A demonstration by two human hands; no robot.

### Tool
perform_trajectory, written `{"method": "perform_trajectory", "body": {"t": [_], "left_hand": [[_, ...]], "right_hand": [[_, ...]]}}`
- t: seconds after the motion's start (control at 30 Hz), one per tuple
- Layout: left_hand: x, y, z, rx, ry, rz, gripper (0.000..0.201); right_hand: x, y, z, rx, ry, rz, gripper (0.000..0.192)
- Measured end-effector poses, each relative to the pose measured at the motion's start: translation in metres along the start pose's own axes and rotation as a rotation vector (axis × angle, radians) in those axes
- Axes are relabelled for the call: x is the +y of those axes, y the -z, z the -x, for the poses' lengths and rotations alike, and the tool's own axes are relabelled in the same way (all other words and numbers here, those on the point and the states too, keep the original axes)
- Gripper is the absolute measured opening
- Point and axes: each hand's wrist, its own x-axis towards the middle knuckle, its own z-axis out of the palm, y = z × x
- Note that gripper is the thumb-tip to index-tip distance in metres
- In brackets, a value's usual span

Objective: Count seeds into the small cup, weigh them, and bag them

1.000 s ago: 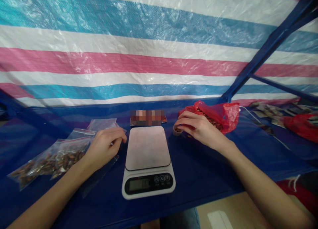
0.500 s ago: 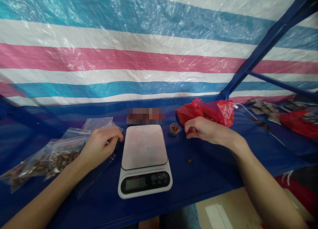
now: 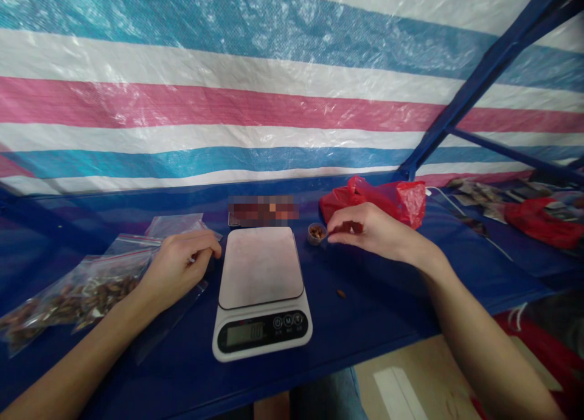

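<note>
Our right hand (image 3: pixel 371 231), fingertips pressed together, hovers beside the small cup (image 3: pixel 316 232); our left hand (image 3: pixel 176 265) curls over clear bags (image 3: pixel 114 268); scale (image 3: pixel 261 292) display unreadable.

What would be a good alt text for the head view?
A white kitchen scale sits on a blue table; the left hand rests on clear zip bags, and the right hand reaches a small cup of nuts before a red bag.

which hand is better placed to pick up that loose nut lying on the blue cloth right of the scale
Right. The right hand hovers by the small cup, on the loose nut's side; the left hand rests on clear bags beyond the scale.
</note>
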Motion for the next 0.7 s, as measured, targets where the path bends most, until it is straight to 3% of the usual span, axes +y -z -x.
{"method": "perform_trajectory", "body": {"t": [0.1, 0.2, 0.37, 0.5, 0.6, 0.7], "left_hand": [[0.000, 0.001, 0.000, -0.026, 0.010, -0.014, 0.032], [0.000, 0.001, 0.000, -0.047, 0.019, -0.023, 0.032], [-0.002, 0.000, 0.001, -0.028, 0.007, -0.030, 0.033], [-0.006, -0.001, 0.001, -0.055, 0.042, -0.014, 0.034], [-0.009, -0.001, 0.001, -0.059, 0.047, -0.003, 0.035], [-0.011, -0.001, 0.001, -0.056, 0.046, -0.005, 0.034]], "right_hand": [[-0.002, 0.000, 0.007, -0.387, -0.201, -0.153, 0.031], [-0.007, -0.008, 0.008, -0.521, -0.254, -0.096, 0.035], [-0.015, -0.021, 0.002, -0.550, -0.180, 0.026, 0.026], [-0.015, -0.013, 0.003, -0.526, -0.102, -0.027, 0.016], [-0.013, -0.001, 0.005, -0.431, -0.044, -0.133, 0.017], [-0.011, 0.007, 0.004, -0.226, 0.001, -0.247, 0.023]]}}
